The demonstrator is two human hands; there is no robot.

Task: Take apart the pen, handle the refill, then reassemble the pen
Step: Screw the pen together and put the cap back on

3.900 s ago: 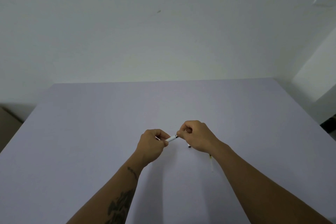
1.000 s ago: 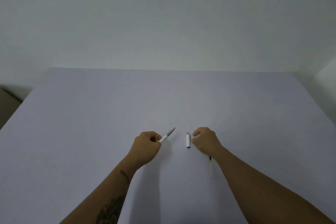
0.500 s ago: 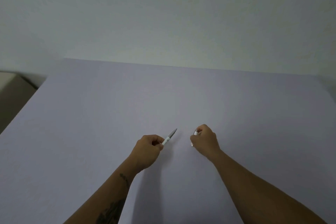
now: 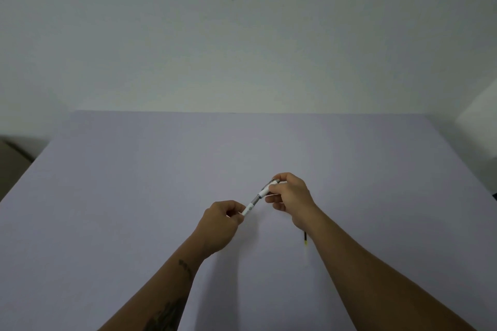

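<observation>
- Pen (image 4: pixel 258 197): held in the air just above the table (image 4: pixel 134 196), a little right of centre in the lower-middle of the frame, lying on a diagonal from lower left to upper right.
- Left hand (image 4: pixel 219 223): fingers curled round the lower white barrel (image 4: pixel 247 208); firm grasp, only the barrel's upper end shows past the fingers.
- Right hand (image 4: pixel 289 199): thumb and fingertips pinch the upper white piece, apparently the cap (image 4: pixel 269 187), at the pen's far end.
- Look of the pen: slim; white at both ends, with a short grey section (image 4: pixel 254 199) showing between them. The two white parts are in line and near each other but not closed together.
- Refill (image 4: pixel 305 239): thin rod lying on the table, mostly hidden under the right forearm. Only a short dark stretch and a yellowish tip show, below and right of the hands.
- Progress (judgement): the pen is apart and the refill is out, so disassembly looks done. The hands are bringing two outer pieces together.
- Left to do (judgement): if that rod is the pen's own refill, it has yet to go back in the barrel, so reassembly is not complete. Cannot tell whether another refill sits inside.
- Surroundings: plain pale-lilac table top, bare whitish wall (image 4: pixel 242 35) filling the upper half of the frame.
</observation>
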